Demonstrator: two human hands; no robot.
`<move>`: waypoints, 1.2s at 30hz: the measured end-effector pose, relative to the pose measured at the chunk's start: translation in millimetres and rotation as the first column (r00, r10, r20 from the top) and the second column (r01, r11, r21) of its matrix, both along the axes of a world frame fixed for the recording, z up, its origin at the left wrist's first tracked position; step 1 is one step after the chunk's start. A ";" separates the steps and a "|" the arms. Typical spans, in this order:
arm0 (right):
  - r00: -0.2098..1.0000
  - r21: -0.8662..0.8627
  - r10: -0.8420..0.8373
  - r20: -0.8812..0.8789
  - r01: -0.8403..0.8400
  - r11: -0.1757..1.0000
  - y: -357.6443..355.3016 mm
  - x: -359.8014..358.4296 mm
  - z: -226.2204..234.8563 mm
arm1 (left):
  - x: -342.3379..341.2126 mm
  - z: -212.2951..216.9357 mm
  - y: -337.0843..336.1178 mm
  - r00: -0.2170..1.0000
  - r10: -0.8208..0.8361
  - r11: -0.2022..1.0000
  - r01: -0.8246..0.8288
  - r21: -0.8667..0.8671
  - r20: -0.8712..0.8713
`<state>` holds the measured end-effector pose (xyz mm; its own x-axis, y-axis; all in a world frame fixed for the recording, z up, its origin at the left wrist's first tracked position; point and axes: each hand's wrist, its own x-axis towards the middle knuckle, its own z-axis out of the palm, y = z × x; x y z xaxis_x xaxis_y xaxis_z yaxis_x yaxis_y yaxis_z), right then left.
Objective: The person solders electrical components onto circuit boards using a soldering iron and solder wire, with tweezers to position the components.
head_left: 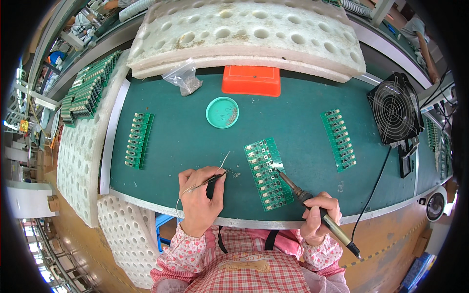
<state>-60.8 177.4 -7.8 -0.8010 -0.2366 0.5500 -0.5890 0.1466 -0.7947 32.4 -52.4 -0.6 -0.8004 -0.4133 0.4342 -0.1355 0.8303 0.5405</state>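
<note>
My left hand is closed around black tweezers and a thin, silvery strand of solder wire, which loops back past the wrist. In my right hand is a soldering iron with a dark grip and a tan rear part. Its tip meets or hovers just over the right side of a green circuit board panel; I cannot tell which. Rows of small white and black parts line this panel. Tiny bits lie between the tweezers and the panel.
Two more board panels lie left and right. Behind are a round green dish of small parts, a plastic bag, a red tray and white foam. A black fan stands right; stacked boards sit left.
</note>
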 end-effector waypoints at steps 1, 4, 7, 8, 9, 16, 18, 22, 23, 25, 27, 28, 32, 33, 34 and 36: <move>1.000 -0.012 0.000 0.009 0.000 1.000 -0.8 0.5 1.1 | 0.0 -0.1 -0.1 1.000 -0.003 1.000 0.003 0.002 -0.001; 1.000 -0.024 -0.001 0.019 0.001 1.000 -2.7 0.6 4.0 | 0.7 -0.7 -0.6 1.000 -0.007 1.000 0.007 0.009 -0.011; 1.000 -0.039 -0.001 0.015 0.002 0.999 -4.7 -0.1 5.8 | 0.3 2.4 3.3 1.000 -0.004 1.000 0.004 0.023 -0.011; 1.000 -0.055 0.000 0.011 0.000 0.998 -3.7 -0.2 5.4 | -0.5 5.0 6.6 1.000 0.005 0.998 -0.005 0.060 0.002; 0.999 -0.052 0.010 0.033 -0.009 0.999 -1.2 1.0 3.9 | -0.5 6.8 9.6 1.000 0.016 0.995 -0.017 0.094 0.015; 0.998 -0.074 -0.017 0.064 0.021 0.997 1.1 0.8 3.0 | -6.5 -0.1 38.2 0.990 -0.127 0.950 0.139 0.280 -0.060; 1.000 -0.095 0.005 0.020 -0.003 0.995 0.4 0.4 3.3 | -8.4 0.8 43.0 0.990 -0.133 0.950 0.143 0.277 -0.055; 0.999 -0.065 0.046 -0.008 -0.046 0.997 4.0 0.8 6.1 | -8.8 -1.1 45.4 0.988 -0.143 0.964 0.152 0.217 -0.055; 0.998 -0.051 0.063 -0.004 -0.064 0.997 4.0 0.8 8.4 | -8.9 -1.1 45.5 0.987 -0.149 0.969 0.157 0.192 -0.056; 0.997 -0.038 0.080 0.001 -0.080 0.996 3.7 0.2 9.5 | -9.6 -0.2 46.8 0.988 -0.144 0.971 0.152 0.183 -0.055; 0.995 -0.029 0.099 -0.027 -0.100 0.995 3.3 -0.6 9.2 | -9.8 -0.2 47.3 0.989 -0.139 0.974 0.146 0.176 -0.053; 0.995 -0.029 0.099 -0.025 -0.100 0.995 3.2 -0.8 8.8 | -9.7 -0.7 47.3 0.989 -0.139 0.975 0.145 0.171 -0.045; 0.993 -0.029 0.114 -0.040 -0.115 0.993 3.9 -0.9 7.7 | -9.0 -2.0 48.2 0.989 -0.140 0.978 0.145 0.151 -0.039; 0.992 -0.024 0.115 -0.046 -0.116 0.993 4.0 -1.1 7.5 | -9.2 -1.9 48.3 0.989 -0.140 0.978 0.144 0.153 -0.036; 0.992 -0.024 0.115 -0.043 -0.116 0.993 3.9 -1.2 7.6 | -9.4 -1.3 48.4 0.989 -0.144 0.978 0.147 0.150 -0.029; 0.993 -0.018 0.113 -0.046 -0.114 0.993 3.8 -1.4 8.3 | -10.0 -0.2 48.5 0.989 -0.148 0.978 0.149 0.149 -0.019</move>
<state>-62.2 181.1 0.5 -0.7439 -0.3127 0.5906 -0.6361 0.0605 -0.7692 22.4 -3.8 -0.9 -0.8545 -0.3508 0.3831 -0.0119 0.7506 0.6607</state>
